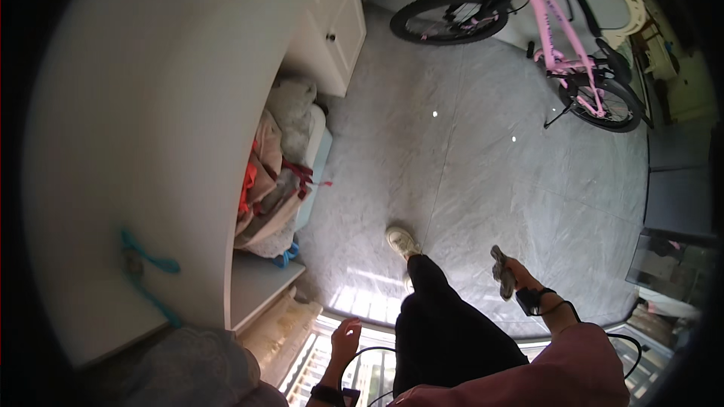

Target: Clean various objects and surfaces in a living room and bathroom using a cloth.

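My right hand (519,276) is closed around a crumpled grey cloth (503,273), held out over the grey tiled floor. My left hand (345,337) hangs low at the bottom centre, its fingers loosely curled with nothing seen in them. A wristband with a device and a black cable sits on each wrist. Between the hands are my legs in black trousers (447,322), with one pale shoe (403,241) on the floor ahead.
A pink bicycle (547,28) stands on its kickstand at the upper right. On the left are a white cabinet (334,22), a light-blue bin (317,181) heaped with fabrics, and a large pale panel (141,124) with a blue strap (150,260). A dark screen-like panel lies far right.
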`<state>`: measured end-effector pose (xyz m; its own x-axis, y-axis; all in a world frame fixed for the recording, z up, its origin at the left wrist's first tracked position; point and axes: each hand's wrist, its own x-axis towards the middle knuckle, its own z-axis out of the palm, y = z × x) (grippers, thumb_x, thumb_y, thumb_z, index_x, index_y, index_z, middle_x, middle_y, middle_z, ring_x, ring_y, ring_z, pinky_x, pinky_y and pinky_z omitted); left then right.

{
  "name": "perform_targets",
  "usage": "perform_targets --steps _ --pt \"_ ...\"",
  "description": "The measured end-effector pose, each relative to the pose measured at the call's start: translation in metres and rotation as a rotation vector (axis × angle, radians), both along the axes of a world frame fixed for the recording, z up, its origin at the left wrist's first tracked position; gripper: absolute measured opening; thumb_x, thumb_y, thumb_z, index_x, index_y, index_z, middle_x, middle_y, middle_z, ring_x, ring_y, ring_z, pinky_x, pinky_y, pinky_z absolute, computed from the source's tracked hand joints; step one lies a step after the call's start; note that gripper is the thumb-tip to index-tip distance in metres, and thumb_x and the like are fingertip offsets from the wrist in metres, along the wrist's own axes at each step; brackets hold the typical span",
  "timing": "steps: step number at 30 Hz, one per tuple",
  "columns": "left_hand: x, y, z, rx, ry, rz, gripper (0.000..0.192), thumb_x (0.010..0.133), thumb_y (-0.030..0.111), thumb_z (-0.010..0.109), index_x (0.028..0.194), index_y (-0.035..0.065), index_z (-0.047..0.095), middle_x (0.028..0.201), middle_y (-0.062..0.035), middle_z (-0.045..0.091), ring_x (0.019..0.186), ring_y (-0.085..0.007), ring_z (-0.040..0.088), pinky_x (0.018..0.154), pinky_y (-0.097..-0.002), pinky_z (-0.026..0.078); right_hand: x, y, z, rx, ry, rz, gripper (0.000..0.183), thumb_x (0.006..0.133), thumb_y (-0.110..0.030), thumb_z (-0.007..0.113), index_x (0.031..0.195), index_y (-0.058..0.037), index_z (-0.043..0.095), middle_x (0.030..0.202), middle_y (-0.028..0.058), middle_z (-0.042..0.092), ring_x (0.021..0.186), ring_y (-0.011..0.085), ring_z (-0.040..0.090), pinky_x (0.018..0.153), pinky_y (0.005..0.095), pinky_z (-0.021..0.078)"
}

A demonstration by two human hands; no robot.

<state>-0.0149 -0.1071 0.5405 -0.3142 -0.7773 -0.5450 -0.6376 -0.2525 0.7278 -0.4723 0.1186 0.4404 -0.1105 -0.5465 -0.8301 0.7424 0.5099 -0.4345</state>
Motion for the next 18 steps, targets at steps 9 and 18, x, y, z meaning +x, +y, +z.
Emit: perform_targets --steps 9,18 --pt "0.003 -0.022 0.092 0.106 0.164 -0.602 0.028 0.08 0.015 0.066 0.103 0.001 0.058 0.093 -0.0089 0.064 0.087 -0.0165 0.062 0.076 -0.0288 0.05 0.057 0.232 0.124 0.037 -0.059 -0.497 0.021 0.084 -0.022 0.044 0.086 -0.0026 0.051 0.07 0.0129 0.057 0.061 0.0261 0.056 0.061 0.0384 0.047" --pt "-0.194 -0.099 0.181 0.402 0.613 -0.098 0.03 0.087 0.023 0.053 0.111 0.0061 0.051 0.109 -0.0102 0.056 0.101 -0.0224 0.053 0.085 -0.0388 0.043 0.083 0.361 0.131 0.234 0.112 -0.969 0.032 0.08 -0.027 0.038 0.072 -0.0008 0.054 0.06 0.0156 0.057 0.054 0.0319 0.057 0.054 0.043 0.0482"
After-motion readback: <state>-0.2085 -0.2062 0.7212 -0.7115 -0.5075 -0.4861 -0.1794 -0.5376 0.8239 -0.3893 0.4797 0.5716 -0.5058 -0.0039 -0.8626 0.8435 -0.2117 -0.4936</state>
